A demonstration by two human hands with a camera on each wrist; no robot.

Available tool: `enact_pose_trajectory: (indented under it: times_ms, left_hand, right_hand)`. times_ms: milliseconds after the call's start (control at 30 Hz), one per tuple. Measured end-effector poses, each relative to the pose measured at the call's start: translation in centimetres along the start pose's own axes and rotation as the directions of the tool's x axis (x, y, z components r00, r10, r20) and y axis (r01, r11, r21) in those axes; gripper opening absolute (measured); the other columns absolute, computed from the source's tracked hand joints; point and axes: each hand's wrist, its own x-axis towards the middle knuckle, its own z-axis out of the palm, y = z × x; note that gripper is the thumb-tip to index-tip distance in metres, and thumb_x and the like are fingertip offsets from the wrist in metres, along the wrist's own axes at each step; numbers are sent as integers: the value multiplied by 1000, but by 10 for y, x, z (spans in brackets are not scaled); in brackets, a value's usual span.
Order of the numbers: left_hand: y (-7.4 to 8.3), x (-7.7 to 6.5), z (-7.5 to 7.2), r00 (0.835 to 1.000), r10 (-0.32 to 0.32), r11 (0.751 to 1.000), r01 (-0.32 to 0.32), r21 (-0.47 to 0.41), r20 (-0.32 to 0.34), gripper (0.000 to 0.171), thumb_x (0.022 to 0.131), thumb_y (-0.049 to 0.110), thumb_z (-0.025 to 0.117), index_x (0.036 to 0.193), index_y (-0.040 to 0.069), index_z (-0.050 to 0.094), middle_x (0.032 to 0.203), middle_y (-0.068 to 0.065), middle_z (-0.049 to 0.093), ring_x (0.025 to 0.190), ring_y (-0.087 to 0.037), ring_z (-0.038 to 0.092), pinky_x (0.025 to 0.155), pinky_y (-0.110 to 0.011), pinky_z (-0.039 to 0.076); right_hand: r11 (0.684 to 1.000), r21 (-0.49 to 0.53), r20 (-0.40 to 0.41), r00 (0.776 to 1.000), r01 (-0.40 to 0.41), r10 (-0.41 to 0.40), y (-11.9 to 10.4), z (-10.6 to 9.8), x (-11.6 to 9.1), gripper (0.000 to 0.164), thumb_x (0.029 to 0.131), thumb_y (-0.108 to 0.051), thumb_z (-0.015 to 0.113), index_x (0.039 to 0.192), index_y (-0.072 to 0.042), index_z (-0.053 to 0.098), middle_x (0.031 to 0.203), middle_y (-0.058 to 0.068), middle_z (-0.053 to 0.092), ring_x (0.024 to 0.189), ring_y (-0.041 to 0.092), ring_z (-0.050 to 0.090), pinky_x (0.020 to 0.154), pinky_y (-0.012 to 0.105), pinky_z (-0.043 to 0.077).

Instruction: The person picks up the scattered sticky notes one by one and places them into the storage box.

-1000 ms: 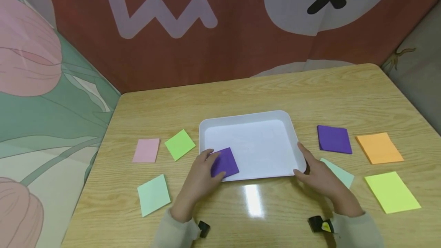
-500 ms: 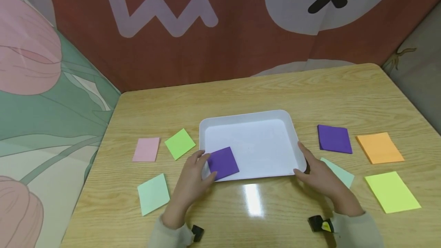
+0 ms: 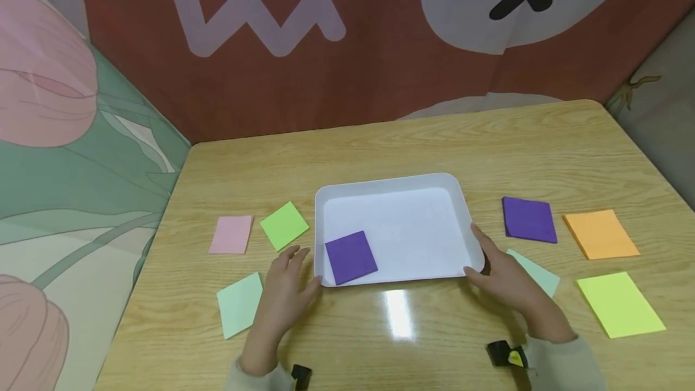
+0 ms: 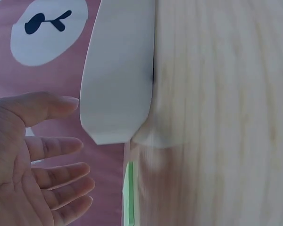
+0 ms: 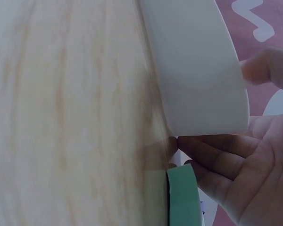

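Observation:
A white rectangular tray (image 3: 412,228) rests on the wooden table, with a purple square sticky-note pad (image 3: 351,257) lying flat in its front left corner. My left hand (image 3: 285,291) hovers just left of that corner, fingers extended and holding nothing. In the left wrist view the thumb is beside the tray wall (image 4: 118,75), palm and fingers spread. My right hand (image 3: 502,276) holds the tray's front right corner, thumb at the front rim and fingers along the right side. The right wrist view has its fingers against the end wall of the tray (image 5: 200,70).
Left of the tray lie a pink pad (image 3: 231,235), a lime green pad (image 3: 284,225) and a mint pad (image 3: 239,305). To the right are a second purple pad (image 3: 529,219), an orange pad (image 3: 600,234), a yellow pad (image 3: 620,305) and another mint pad (image 3: 537,270), partly under the right hand.
My left hand has let go of the purple sticky-note pad and moved left, out of the tray. The pad stays in the tray's corner; my right hand has held its place.

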Motion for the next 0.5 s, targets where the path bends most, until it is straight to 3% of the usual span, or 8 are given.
enact_pose_trajectory:
  times_ms: [200, 500]
  left_hand:
    - [-6, -5, -6, 996, -88, 996, 88, 13, 12, 51, 73, 20, 66, 115, -5, 50, 113, -22, 48, 104, -38, 43, 86, -48, 35]
    - [-19, -15, -11, 976, -217, 975, 216, 59, 12, 52, 74, 22, 64, 115, -5, 49, 108, -24, 49, 99, -39, 44, 84, -49, 35]
  right_hand:
    - [1000, -1, 2, 1000, -4, 4, 0, 0, 0, 83, 80, -25, 57, 137, 0, 3, 133, 32, 18, 115, 49, 22, 90, 55, 23]
    - [1000, 1, 3, 1000, -2, 2, 1, 0, -1, 82, 81, -25, 57, 138, -1, 2, 132, 32, 18, 114, 49, 23, 90, 56, 24]
